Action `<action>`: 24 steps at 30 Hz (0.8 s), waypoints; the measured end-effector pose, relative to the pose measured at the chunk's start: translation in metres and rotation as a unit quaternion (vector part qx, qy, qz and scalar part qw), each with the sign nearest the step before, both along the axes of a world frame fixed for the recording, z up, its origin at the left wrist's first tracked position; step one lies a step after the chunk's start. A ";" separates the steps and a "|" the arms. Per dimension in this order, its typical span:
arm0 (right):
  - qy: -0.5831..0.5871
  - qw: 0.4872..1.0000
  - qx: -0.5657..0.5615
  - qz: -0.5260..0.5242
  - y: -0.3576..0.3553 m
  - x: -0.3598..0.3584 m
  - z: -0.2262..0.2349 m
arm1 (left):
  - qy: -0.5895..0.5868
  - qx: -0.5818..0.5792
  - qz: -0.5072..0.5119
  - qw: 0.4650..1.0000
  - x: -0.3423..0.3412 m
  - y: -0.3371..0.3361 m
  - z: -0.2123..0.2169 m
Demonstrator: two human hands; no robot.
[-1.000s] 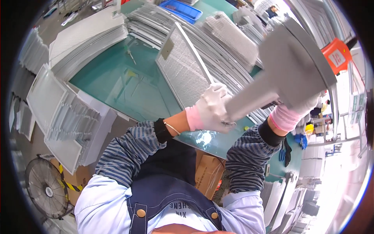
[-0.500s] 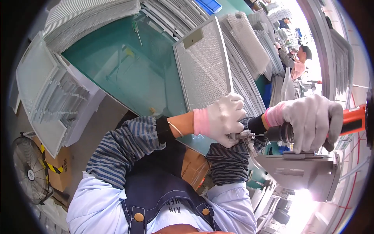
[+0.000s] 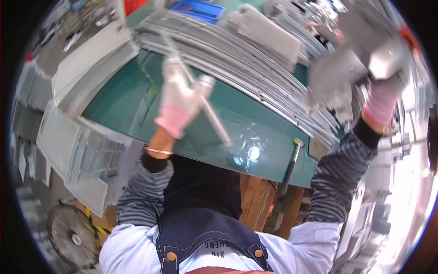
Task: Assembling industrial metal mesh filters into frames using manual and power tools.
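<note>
Pale panel (image 3: 215, 119): in the left hand, raised above the green tabletop (image 3: 271, 157); seen almost edge-on as a slim straight strip, tilted, lower end toward the right. Far end blurred.
Panel handling: judged light and fairly stiff; thin enough to flex or dent if squeezed mid-face. Smooth rim may slip in a glove.
Panel hold: best on the rim near mid-length, thumb opposite fingers.
Left hand (image 3: 180, 98): white glove, pink cuff; thumb spread, fingers closed around the panel, which passes between them.
Right hand (image 3: 384, 93): raised at far right, at a grey housing (image 3: 340, 68); glove mostly hidden and smeared, so finger opening and grip cannot be told.
Grey housing: matt, boxy, flat-faced; material unclear. Looks rigid; weight uncertain.
Tabletop: smooth, glossy, with a bright light reflection.
Hammer (image 3: 293, 160): dark handle, metal-looking head, lying at the near edge.
Framed stack (image 3: 219, 44): long, thin grey-white layers along the back.
Blue tray (image 3: 203, 17): shallow, behind the stack.
Left-hand stack (image 3: 89, 150): thin white sheets, edges uneven.
</note>
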State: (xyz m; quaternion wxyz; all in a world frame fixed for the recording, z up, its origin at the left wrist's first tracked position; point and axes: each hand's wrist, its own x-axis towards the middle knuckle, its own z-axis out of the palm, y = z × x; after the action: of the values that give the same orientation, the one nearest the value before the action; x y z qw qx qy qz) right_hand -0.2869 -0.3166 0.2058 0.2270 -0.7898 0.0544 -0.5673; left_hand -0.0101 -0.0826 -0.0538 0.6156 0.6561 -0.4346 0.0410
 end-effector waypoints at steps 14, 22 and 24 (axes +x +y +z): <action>0.340 0.893 0.156 -0.250 0.037 -0.144 -0.152 | -0.610 0.104 -0.168 0.767 -0.056 0.087 0.108; 0.445 0.858 0.073 -0.245 0.011 -0.059 -0.301 | -0.527 0.190 -0.299 0.773 -0.102 0.095 -0.093; 0.459 0.857 0.010 -0.235 0.004 -0.010 -0.314 | -0.424 0.238 -0.390 0.782 -0.092 0.084 -0.081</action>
State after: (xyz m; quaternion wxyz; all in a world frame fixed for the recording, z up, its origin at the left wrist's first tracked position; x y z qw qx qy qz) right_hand -0.2971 -0.3122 -0.1080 0.0446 -0.9220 0.3419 -0.1760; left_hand -0.1021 0.0009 -0.1349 0.1570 0.4723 -0.8667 -0.0334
